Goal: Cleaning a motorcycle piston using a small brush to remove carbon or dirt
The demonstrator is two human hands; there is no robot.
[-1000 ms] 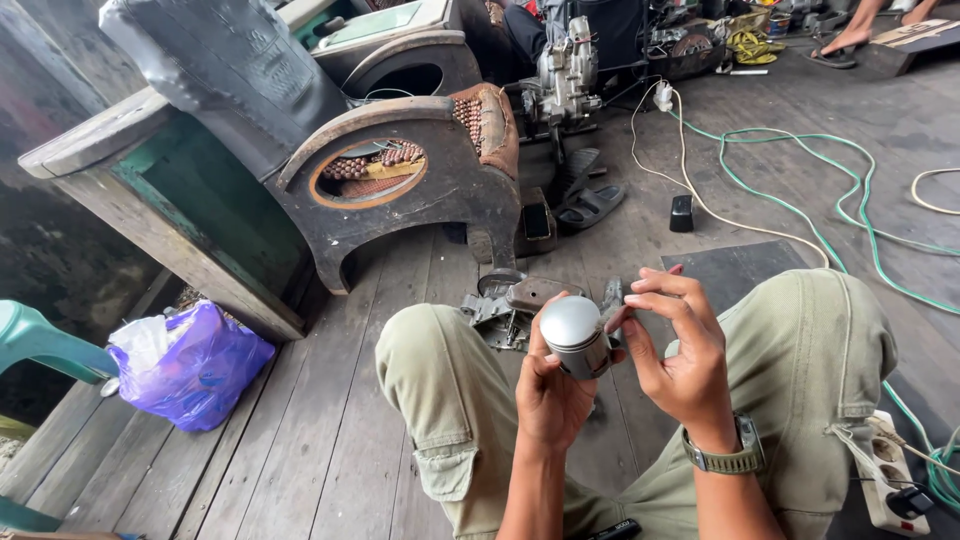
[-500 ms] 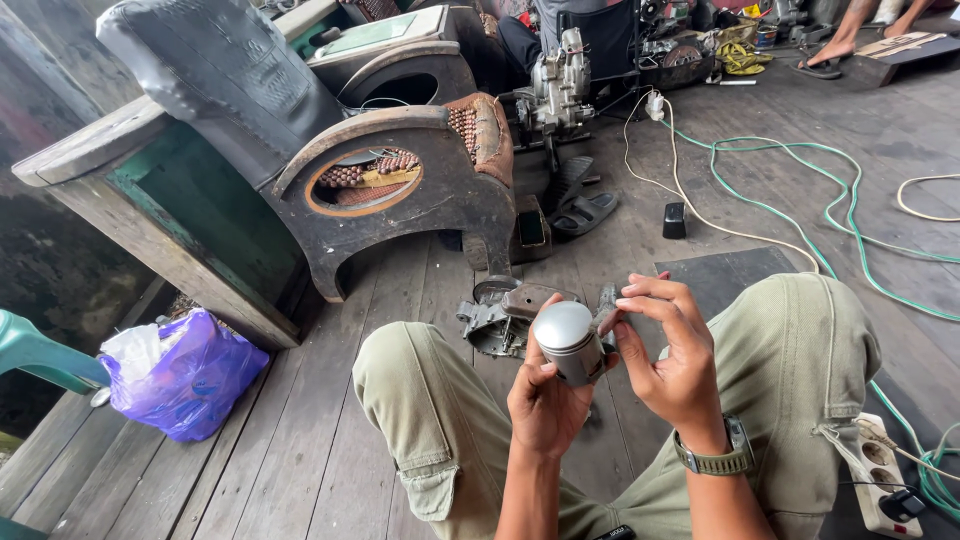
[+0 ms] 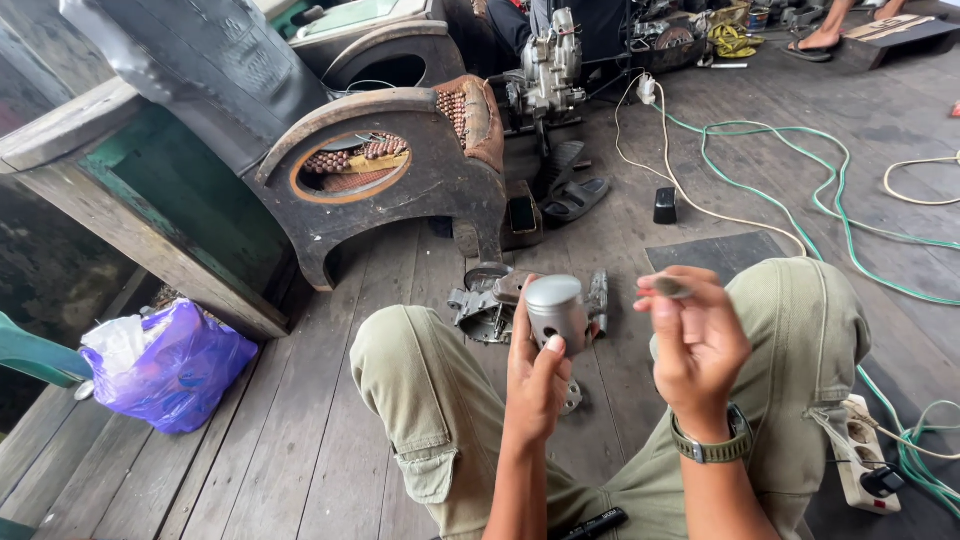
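A person seated on a plank floor holds a grey metal piston [image 3: 556, 310] upright in the left hand [image 3: 535, 385], fingers wrapped round its skirt and thumb pressed to its side. The right hand [image 3: 695, 345], just beside the piston and apart from it, is closed at the fingertips on a small dark part [image 3: 672, 288], too blurred to name. Beyond the piston, on the boards between the person's knees, lie dismantled engine parts [image 3: 485, 305]; a small metal piece [image 3: 571, 396] rests on the floor below the left hand. Farther beyond the piston stands an engine block [image 3: 548, 70], and to its left a worn wooden armchair [image 3: 400, 170]. A green hose [image 3: 800, 190] loops across the floor to the piston's right. Judging by the scene, the piston is out of the engine and in hand, the small part not yet joined to it, and the loose parts lie unassembled.
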